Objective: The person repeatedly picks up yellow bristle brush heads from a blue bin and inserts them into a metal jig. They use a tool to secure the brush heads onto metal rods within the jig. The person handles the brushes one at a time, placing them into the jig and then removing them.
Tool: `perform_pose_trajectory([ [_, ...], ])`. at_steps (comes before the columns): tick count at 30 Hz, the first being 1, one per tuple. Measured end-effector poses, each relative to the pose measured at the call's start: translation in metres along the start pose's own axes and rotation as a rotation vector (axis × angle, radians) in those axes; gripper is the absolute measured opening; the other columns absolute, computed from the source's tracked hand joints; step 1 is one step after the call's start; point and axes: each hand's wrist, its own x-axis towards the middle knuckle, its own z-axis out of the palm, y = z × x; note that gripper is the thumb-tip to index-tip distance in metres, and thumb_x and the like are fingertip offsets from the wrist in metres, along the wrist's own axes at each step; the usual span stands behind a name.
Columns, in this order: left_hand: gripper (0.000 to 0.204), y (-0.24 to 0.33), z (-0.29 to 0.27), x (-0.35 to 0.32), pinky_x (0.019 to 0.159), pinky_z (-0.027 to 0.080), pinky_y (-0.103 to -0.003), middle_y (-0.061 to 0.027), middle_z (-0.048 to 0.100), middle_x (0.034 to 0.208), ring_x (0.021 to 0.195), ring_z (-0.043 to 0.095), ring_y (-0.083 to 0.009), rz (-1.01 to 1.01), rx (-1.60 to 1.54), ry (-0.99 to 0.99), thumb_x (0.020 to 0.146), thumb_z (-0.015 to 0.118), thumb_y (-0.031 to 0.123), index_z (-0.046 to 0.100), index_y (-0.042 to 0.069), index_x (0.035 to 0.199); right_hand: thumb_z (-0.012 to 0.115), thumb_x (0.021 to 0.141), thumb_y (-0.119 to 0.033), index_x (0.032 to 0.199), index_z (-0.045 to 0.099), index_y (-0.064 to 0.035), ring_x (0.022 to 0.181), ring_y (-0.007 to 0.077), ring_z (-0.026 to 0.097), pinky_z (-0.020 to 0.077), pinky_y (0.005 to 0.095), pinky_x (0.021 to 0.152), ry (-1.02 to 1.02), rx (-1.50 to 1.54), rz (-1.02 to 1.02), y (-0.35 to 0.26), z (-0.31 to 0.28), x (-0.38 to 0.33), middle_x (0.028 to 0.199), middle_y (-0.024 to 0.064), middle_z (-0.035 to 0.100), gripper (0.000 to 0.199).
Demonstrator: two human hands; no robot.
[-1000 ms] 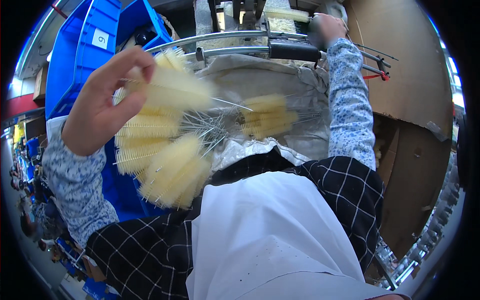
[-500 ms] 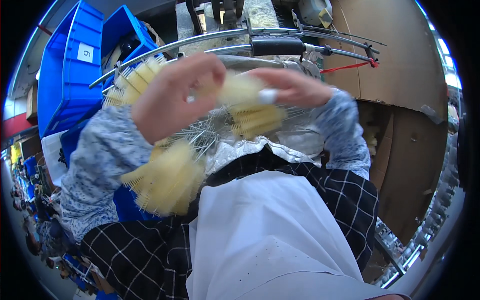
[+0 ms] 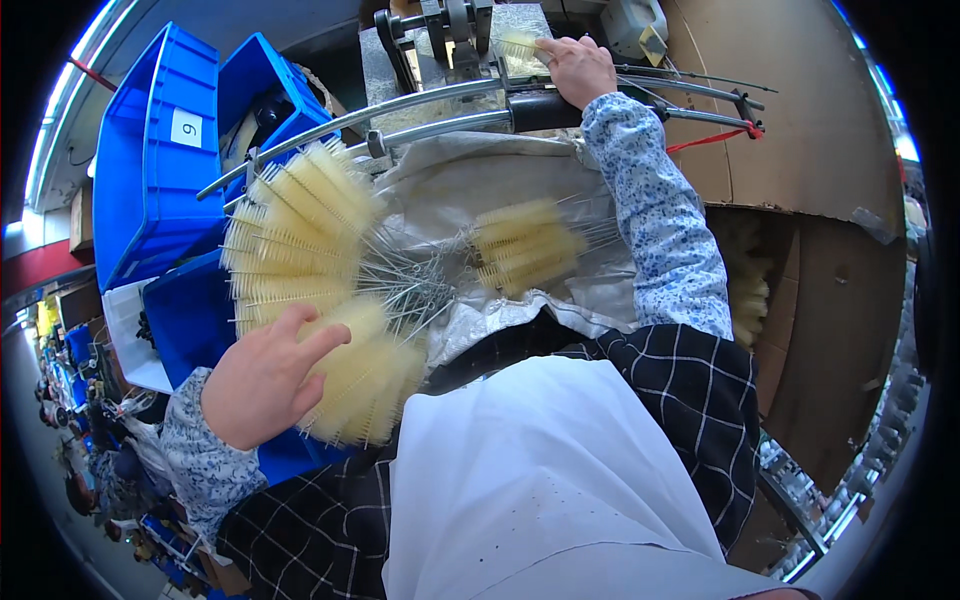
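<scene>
Reaching to the machine at the far side, my right hand point(image 3: 582, 72) is closed on a bristle brush point(image 3: 519, 45) whose pale yellow bristles stick out to the left of the fingers. My left hand point(image 3: 268, 378) is open, fingers spread, beside a fanned pile of yellow bristle brushes point(image 3: 300, 225) with thin twisted-wire stems; whether it touches them I cannot tell. More brushes point(image 3: 365, 375) fan out just right of that hand. A smaller bundle of brushes point(image 3: 525, 245) lies on the whitish cloth point(image 3: 440, 180) in the middle, its stems pointing right.
A metal rail point(image 3: 430, 97) with a black roller point(image 3: 545, 112) crosses in front of the machine point(image 3: 450, 35). Blue bins point(image 3: 180, 150) stand at the left, cardboard point(image 3: 800, 130) at the right. A red ribbon point(image 3: 715, 138) hangs from the rail's right end. A white apron point(image 3: 545, 470) covers my lap.
My hands were close together over the middle around blurred yellow bristles. The right has moved far and right to the machine with a brush; the left has dropped near and left, opening.
</scene>
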Motion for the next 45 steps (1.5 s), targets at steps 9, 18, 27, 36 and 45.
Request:
perform_pose_trajectory([
  [9,0.023,-0.011,-0.012,0.004,0.063,0.044,-0.034,-0.0124,0.051,0.082,0.071,0.054,-0.0287,0.005,-0.199,0.156,0.065,0.055,0.002,0.052,0.005,0.088,0.046,0.085,-0.025,0.111,0.057,-0.0255,0.094,0.0200,0.050,0.0361,0.0368,0.085,0.004,0.041,-0.100,0.000,0.011,0.012,0.101,0.0008,0.059,0.028],
  [18,0.030,-0.008,-0.052,0.003,0.056,0.039,-0.026,-0.0078,0.047,0.074,0.062,0.047,-0.0191,0.177,-0.208,0.460,0.055,0.053,-0.001,0.050,0.002,0.084,0.049,0.082,-0.031,0.118,0.049,-0.0195,0.118,0.0234,0.032,0.0211,0.0463,0.095,-0.138,-0.067,-0.245,0.035,0.035,0.047,0.122,0.0049,0.044,0.038],
  [27,0.029,-0.043,-0.067,-0.040,0.055,0.031,-0.026,-0.0047,0.040,0.069,0.061,0.039,-0.0151,0.260,-0.217,0.602,0.055,0.059,0.006,0.044,0.006,0.080,0.057,0.077,-0.034,0.113,0.054,-0.0159,0.103,0.0244,0.048,0.0357,0.0419,0.086,0.219,-0.013,0.112,0.061,0.017,0.002,0.105,0.0053,0.056,0.041],
  [36,0.029,-0.048,-0.067,-0.041,0.057,0.030,-0.025,-0.0029,0.039,0.073,0.063,0.038,-0.0129,0.226,-0.221,0.629,0.058,0.060,0.010,0.044,0.008,0.083,0.057,0.076,-0.020,0.105,0.058,-0.0116,0.093,0.0238,0.056,0.0422,0.0403,0.079,0.232,0.135,0.032,0.016,0.035,0.014,0.098,0.0057,0.060,0.031],
  [45,0.031,-0.039,-0.069,-0.032,0.060,0.033,-0.026,-0.0028,0.041,0.075,0.066,0.040,-0.0128,0.227,-0.293,0.581,0.056,0.060,0.008,0.045,0.006,0.083,0.053,0.074,-0.017,0.091,0.059,-0.0078,0.091,0.0253,0.056,0.0440,0.0402,0.079,0.188,0.166,0.065,-0.075,0.033,0.019,0.093,0.0082,0.060,0.020],
])
